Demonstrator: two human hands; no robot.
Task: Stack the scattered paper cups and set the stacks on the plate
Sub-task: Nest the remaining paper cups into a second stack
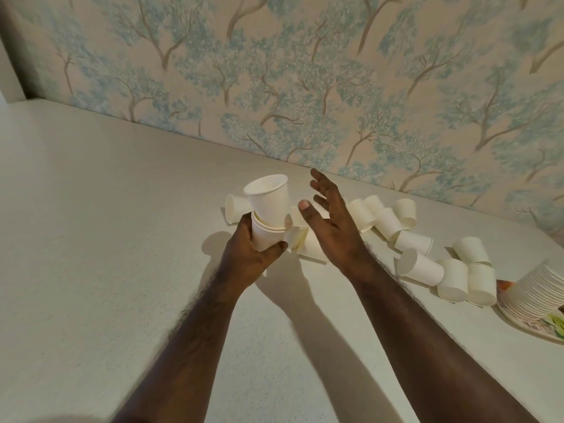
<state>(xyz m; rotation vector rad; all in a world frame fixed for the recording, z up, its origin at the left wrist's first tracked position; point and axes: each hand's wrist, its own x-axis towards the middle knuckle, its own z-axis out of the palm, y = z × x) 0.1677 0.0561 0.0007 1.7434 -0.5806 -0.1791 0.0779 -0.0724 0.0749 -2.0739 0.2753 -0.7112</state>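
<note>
White paper cups, nested into a short stack (268,221), are held upright in the left hand (253,254), whose fingers wrap the lower cups; the top cup sits tilted and only partly seated, its rim leaning away from the rest. The right hand (332,221) hangs just beside the stack with fingers spread wide and holds nothing. The loose cups (424,267) lie on their sides or upside down on the pale bench (106,209), trailing from behind the stack towards the plate (518,323), which sits at the far right end of the trail and is cut off by the frame edge. A tall stack on the plate (537,291) already rests there, leaning over. Likely faults, as judged from this arrangement: the tilted top cup may slip off if the stack is moved before it is pressed home; a firm squeeze may crease the thin walls; cups lying on their sides may roll when brushed by a wrist or sleeve; and the leaning stack on the plate may topple if a new stack is set against it. The patterned wall (305,87) closes off the bench directly behind the cups, so reaching room there is tight. On the side of the stack away from the plate, and towards the person, the bench lies bare, giving open room to work.
</note>
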